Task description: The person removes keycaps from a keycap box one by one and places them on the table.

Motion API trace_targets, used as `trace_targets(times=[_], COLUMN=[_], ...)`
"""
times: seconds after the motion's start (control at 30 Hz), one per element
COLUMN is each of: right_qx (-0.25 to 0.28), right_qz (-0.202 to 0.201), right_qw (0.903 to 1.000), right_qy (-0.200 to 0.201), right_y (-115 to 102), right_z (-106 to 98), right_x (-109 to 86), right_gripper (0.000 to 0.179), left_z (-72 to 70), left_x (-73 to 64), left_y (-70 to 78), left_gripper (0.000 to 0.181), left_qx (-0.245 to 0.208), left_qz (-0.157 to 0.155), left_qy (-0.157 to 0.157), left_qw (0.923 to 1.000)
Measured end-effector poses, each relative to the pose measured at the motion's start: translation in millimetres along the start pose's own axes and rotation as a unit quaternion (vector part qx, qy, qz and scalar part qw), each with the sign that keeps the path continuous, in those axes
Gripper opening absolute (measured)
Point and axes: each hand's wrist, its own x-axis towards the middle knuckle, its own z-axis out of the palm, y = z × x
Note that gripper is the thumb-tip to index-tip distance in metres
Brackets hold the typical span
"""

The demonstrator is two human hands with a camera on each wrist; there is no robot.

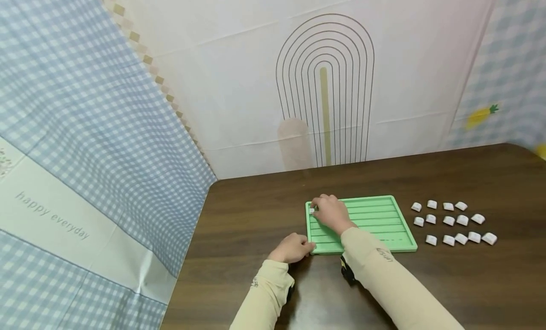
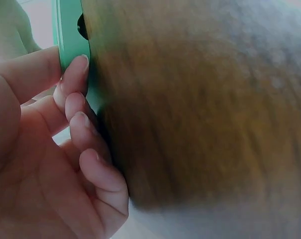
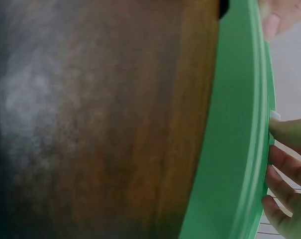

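Note:
A shallow green tray (image 1: 362,250) with raised ridges across it lies on the table. My right hand (image 1: 332,213) is over its far left corner, fingertips and thumb at a small white keycap (image 1: 312,211) in the top row. In the right wrist view, a sliver of that keycap (image 3: 274,115) shows by the thumb; the rest is hidden behind the tray wall. At the near left corner my left hand (image 1: 292,248) pinches the tray's edge. The left wrist view shows its thumb and fingers (image 2: 79,69) against the green rim (image 2: 68,30).
Right of the tray, several loose white keycaps (image 1: 449,220) lie in three rough rows on the dark wooden table (image 1: 239,216). A printed white cloth (image 1: 239,107) hangs behind the table, and a blue checked cloth (image 1: 128,107) hangs at the left.

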Motion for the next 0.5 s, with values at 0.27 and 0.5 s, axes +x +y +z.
trace_targets(times=[0.27,0.5], right_qx=[-0.012,0.015], right_qz=[-0.011,0.057], right_qw=[0.9995,0.9925], right_qy=[0.027,0.107], right_y=[-2,71], right_z=[-6,-77], right_x=[-2.6,-18.6], right_gripper=[0.016,0.023], left_z=[-2.5,-5.7], left_x=[-2.0,-7.3], left_y=[-3.4,-9.6], left_gripper=[0.037,0.039], left_qx=[-0.006,-0.022], left_qz=[-0.002,-0.007], left_qy=[-0.004,0.001], left_qw=[1.0,0.9997])
